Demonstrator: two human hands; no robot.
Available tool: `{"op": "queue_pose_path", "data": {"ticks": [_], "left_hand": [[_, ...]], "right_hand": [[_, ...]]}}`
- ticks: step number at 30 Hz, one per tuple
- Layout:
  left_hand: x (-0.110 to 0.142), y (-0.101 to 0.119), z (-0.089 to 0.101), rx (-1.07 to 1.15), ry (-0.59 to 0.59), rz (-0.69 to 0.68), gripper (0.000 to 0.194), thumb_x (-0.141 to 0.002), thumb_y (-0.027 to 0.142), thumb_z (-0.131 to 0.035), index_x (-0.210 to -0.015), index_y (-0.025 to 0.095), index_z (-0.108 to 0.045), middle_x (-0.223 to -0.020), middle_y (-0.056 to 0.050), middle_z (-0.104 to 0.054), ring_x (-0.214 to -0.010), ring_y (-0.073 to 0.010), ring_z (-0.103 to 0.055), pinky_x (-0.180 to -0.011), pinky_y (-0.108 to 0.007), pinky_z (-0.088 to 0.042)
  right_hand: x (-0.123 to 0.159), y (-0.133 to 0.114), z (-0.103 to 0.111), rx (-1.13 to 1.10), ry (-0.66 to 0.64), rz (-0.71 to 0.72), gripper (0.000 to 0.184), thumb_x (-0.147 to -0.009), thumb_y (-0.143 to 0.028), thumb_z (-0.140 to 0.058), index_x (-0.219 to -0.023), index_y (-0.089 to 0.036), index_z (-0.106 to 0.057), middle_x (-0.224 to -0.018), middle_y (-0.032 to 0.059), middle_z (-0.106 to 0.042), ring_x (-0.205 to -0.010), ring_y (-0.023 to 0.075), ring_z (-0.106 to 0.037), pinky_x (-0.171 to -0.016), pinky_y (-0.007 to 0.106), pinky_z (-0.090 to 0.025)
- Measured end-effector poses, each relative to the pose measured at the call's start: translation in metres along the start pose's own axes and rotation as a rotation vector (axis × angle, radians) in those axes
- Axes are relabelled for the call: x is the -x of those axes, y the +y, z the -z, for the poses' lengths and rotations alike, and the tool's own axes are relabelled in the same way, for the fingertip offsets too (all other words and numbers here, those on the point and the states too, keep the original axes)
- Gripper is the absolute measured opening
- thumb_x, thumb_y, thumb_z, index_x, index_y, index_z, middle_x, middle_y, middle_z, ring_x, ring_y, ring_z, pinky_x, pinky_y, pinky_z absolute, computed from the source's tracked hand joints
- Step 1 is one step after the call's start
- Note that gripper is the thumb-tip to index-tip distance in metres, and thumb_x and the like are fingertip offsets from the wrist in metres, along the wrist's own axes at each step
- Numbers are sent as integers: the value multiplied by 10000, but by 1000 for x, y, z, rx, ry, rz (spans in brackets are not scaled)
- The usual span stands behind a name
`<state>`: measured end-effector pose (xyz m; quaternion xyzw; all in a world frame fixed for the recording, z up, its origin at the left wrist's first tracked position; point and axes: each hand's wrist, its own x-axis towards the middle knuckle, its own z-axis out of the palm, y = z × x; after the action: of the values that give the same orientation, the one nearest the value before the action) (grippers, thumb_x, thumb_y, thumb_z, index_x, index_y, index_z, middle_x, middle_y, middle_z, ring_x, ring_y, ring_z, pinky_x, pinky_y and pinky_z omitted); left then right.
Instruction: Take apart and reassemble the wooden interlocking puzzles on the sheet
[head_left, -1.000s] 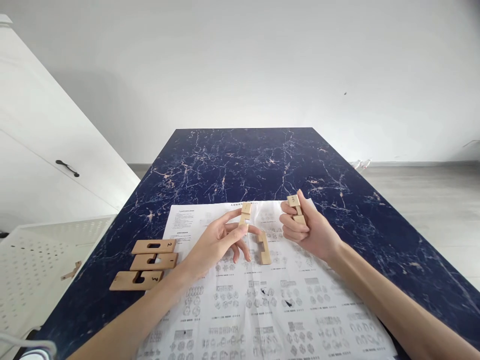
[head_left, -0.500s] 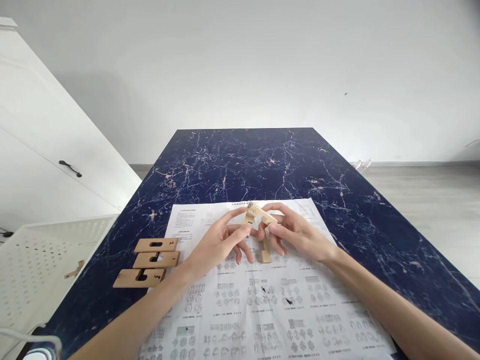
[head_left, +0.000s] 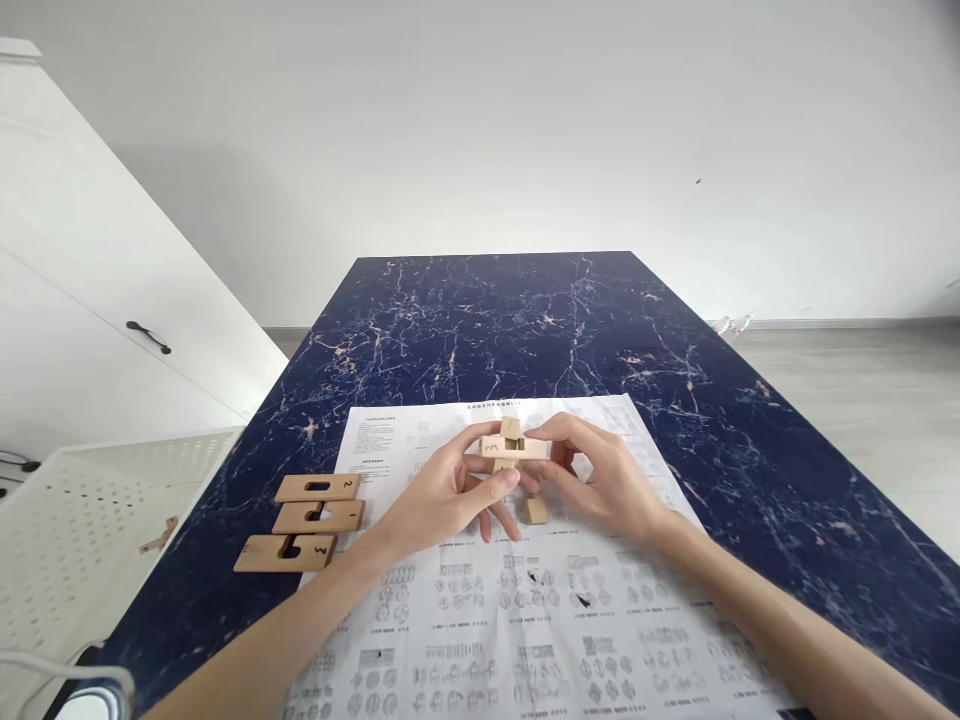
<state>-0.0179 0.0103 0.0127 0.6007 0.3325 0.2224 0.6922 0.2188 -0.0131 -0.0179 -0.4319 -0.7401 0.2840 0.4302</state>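
Over the printed sheet, my left hand (head_left: 431, 497) and my right hand (head_left: 611, 480) hold small wooden puzzle blocks between them. A notched block marked 3 (head_left: 493, 448) lies crosswise, its left part pinched by my left fingers and its right end between my right thumb and index finger. Another wooden block (head_left: 511, 428) passes through or behind it, upright, with my left thumb at its lower end; how they join is partly hidden. Below my right fingers, one more wooden block (head_left: 536, 510) rests on the sheet, its far end covered by the hand.
Three flat, numbered wooden pieces with slots (head_left: 259, 553) lie at the left, partly beside the sheet of printed diagrams (head_left: 480, 600). The dark blue marbled table (head_left: 480, 330) reaches toward the wall. A white perforated basket (head_left: 82, 540) stands left of it, below a white cabinet (head_left: 67, 250).
The marked block has turned from slanting to level, and its notch now faces me with the other block crossing it. My right hand has shifted slightly right.
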Motion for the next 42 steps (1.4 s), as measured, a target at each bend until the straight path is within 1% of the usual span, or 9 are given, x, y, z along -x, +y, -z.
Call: {"op": "queue_pose_path", "data": {"ticks": [2,6,9,14,16,20,24,31,42], "left_hand": [[0,0,-1,8,1,13,670,-1047,485,-682,-1593,245,-375,-1138,-123,-789,-699,-207,-819,-540,-253,-578],[1,0,-2,22,-1,40,763,-1053,477,-673,-1663,254,-272,-1075,-106,-793,-662,-206,-809,-546,-263,-589],[1,2,-2,13,-41,46,712,-1074,484,-632,-1654,242,-298,-1061,-111,-796,-677,-210,-816,-564,-263,-591],[1,3,-2,12,-89,31,518,-1089,487,-605,-1503,210,-466,-1044,-108,-787,-692,-208,-817,-558,-246,-564],[0,3,-1,18,-94,30,485,-1089,484,-604,-1468,204,-490,-1011,-99,-783,-691,-211,-817,-545,-240,-559],[1,2,0,23,-97,20,538,-1084,476,-614,-1519,211,-442,-1014,-98,-784,-722,-228,-830,-544,-245,-572],[2,0,-1,-5,-81,21,591,-1092,475,-607,-1573,225,-371,-1034,-100,-797,-729,-218,-830,-579,-256,-596],[4,-3,-1,1,-86,-15,692,-1087,451,-623,-1639,249,-258,-1011,-96,-803,-739,-234,-835,-569,-260,-585],[3,-2,0,-14,-95,-52,622,-1080,472,-627,-1571,246,-318,-992,-82,-795,-678,-203,-809,-558,-255,-549]], "right_hand": [[2,1,-1,82,15,75,149,-1056,-245,-622,-1201,-249,-655,-972,44,-707,-640,142,-594,-581,318,-503],[3,0,-3,167,41,172,170,-1075,-224,-580,-1232,-248,-639,-1043,68,-718,-609,128,-581,-543,315,-498],[3,0,-3,203,40,212,152,-1085,-227,-573,-1224,-244,-632,-1037,70,-721,-597,124,-577,-527,314,-494],[4,0,-3,187,1,183,163,-1092,-231,-555,-1234,-248,-634,-1043,79,-728,-682,157,-652,-548,323,-506],[4,0,-3,174,-1,193,164,-1096,-231,-547,-1237,-253,-629,-1052,80,-736,-705,165,-668,-560,324,-514],[4,-2,-4,179,-11,201,161,-1092,-212,-533,-1222,-265,-613,-1006,55,-741,-659,149,-647,-569,315,-517],[5,-2,-6,206,12,151,120,-1088,-266,-558,-1200,-261,-597,-884,22,-715,-582,141,-598,-536,318,-481],[5,-2,-5,195,2,126,107,-1081,-272,-553,-1182,-267,-590,-887,21,-721,-584,145,-609,-544,328,-482],[5,-5,-4,189,-1,177,140,-1080,-200,-558,-1206,-259,-566,-887,14,-699,-600,134,-602,-547,300,-484]]}}
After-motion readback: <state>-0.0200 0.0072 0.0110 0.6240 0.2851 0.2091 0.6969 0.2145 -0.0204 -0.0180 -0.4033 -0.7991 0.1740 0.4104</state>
